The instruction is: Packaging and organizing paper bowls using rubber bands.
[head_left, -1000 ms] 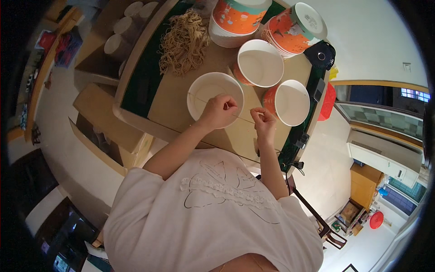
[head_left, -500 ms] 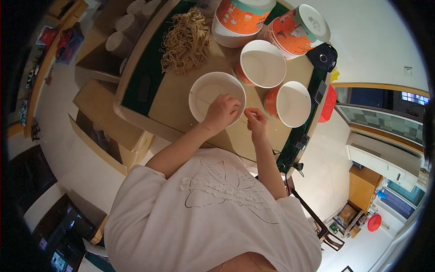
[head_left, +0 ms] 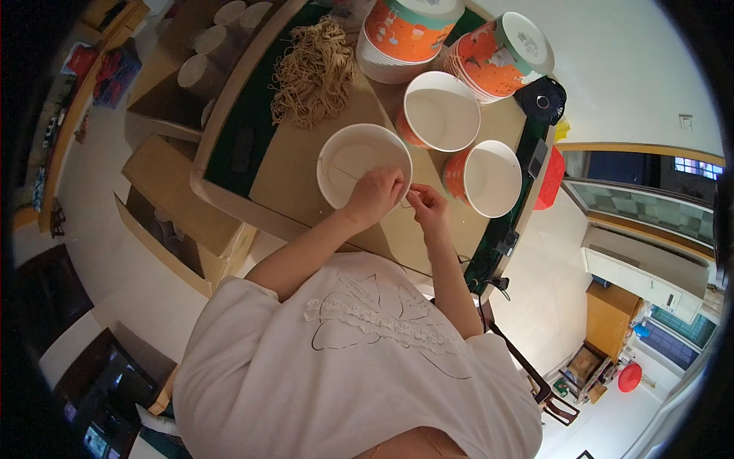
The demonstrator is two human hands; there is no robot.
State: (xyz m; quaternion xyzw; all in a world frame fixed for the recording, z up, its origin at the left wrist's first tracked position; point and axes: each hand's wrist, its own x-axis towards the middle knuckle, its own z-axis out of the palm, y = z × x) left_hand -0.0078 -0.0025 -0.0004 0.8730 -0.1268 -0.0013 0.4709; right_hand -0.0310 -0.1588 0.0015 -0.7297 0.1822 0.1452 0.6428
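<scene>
A white paper bucket (head_left: 334,145) stands on the cardboard-covered table in front of me, its mouth up. A thin brown cord (head_left: 345,174) crosses its inside, from the left wall toward my left hand (head_left: 375,196). That hand reaches over the near rim, fingers curled together against the inner right wall, apparently on the cord. Just outside the same wall, my right hand (head_left: 431,214) pinches with thumb and forefinger close to the rim, seemingly on the cord's end; the fingertips hide most of it. A tangled heap of brown cords (head_left: 313,73) lies beyond the bucket, to the left.
Two orange-printed paper buckets (head_left: 442,111) (head_left: 493,180) stand open to the right. Behind them are upside-down bucket stacks (head_left: 409,34) (head_left: 497,57) and a small dark fan (head_left: 543,99). Cardboard boxes (head_left: 180,191) (head_left: 164,92) holding cups stand left of the table. A phone-like device (head_left: 537,158) lies at the right edge.
My right hand has moved slightly left and down, closing up to the bucket's rim. My left fingers have shifted a little along the inner wall. The bucket stays in place.
</scene>
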